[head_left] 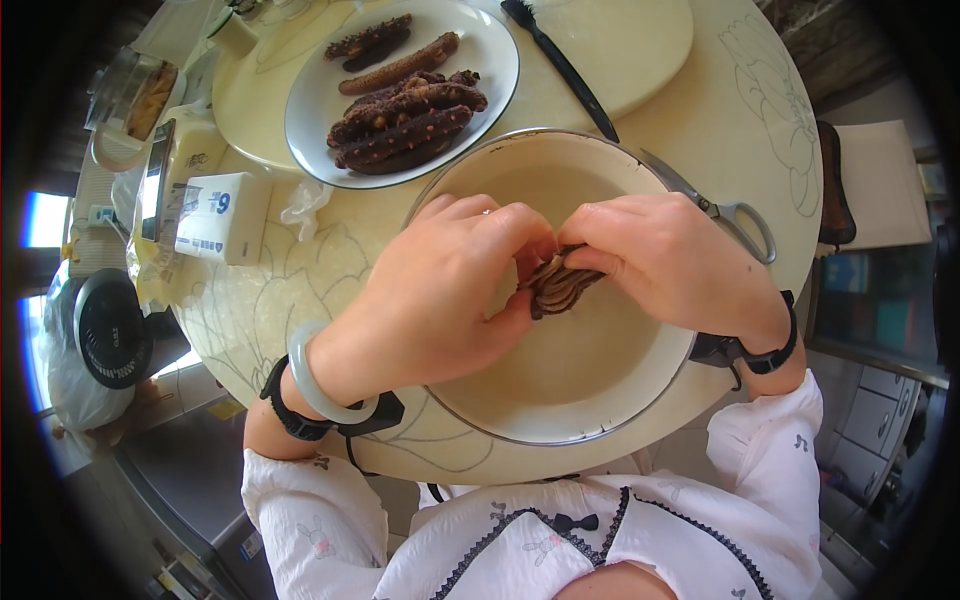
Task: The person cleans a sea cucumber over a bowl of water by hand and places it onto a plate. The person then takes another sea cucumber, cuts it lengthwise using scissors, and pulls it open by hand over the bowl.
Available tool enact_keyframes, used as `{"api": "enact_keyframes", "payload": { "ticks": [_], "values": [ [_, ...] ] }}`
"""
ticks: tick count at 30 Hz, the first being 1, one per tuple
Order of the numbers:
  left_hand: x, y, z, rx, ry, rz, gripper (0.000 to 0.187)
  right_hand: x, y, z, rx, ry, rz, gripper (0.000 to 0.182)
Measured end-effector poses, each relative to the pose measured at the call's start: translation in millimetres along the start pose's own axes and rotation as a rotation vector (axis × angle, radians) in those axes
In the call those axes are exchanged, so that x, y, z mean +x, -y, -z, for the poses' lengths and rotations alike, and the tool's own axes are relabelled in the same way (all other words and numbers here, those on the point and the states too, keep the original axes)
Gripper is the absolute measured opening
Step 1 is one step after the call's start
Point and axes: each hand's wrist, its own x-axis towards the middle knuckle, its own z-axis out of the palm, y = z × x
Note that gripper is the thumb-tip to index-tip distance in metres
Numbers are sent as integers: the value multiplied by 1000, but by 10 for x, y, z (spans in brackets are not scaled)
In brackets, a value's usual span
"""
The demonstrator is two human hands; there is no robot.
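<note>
Over a wide enamel basin of cloudy liquid, both hands hold one dark brown sea cucumber, its ridged, paler inner side showing. My left hand grips its left side between thumb and fingers. The fingertips of my right hand pinch its upper right end, close to the left fingertips. Beyond the basin, a white plate bears several more dark, bumpy sea cucumbers.
Right of the basin lie grey-handled scissors, their blades by its rim. A black brush lies between plate and basin. At the left are a tissue pack, crumpled plastic and a clear container.
</note>
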Motion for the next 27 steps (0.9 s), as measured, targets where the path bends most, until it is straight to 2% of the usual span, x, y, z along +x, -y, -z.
{"api": "enact_keyframes", "payload": {
  "ticks": [6, 8, 12, 15, 17, 21, 23, 27],
  "values": [
    [-13, 61, -44, 98, 16, -54, 31, 0, -12, 24, 30, -18, 15, 11],
    [-11, 62, -49, 174, 31, -111, 28, -15, -18, 55, 11, 13, -43, 12],
    [-8, 48, -32, 205, 69, -95, 22, -42, -58, 76, -45, 52, -58, 12],
    [-16, 30, -56, 347, 149, -79, 16, -63, -43, 17, -179, 115, -83, 10],
    [-15, 12, -78, 474, 160, -83, 9, -77, -62, -47, -370, 85, 41, 8],
    [-26, 10, -97, 550, 192, -103, 8, -71, -25, -140, -400, 66, 77, 8],
    [-19, -11, -94, 550, 219, -55, 11, -77, -9, -189, -474, 145, 10, 8],
    [-14, 1, -83, 490, 192, -109, 9, -60, -20, -191, -340, 100, -3, 9]
  ]
}}
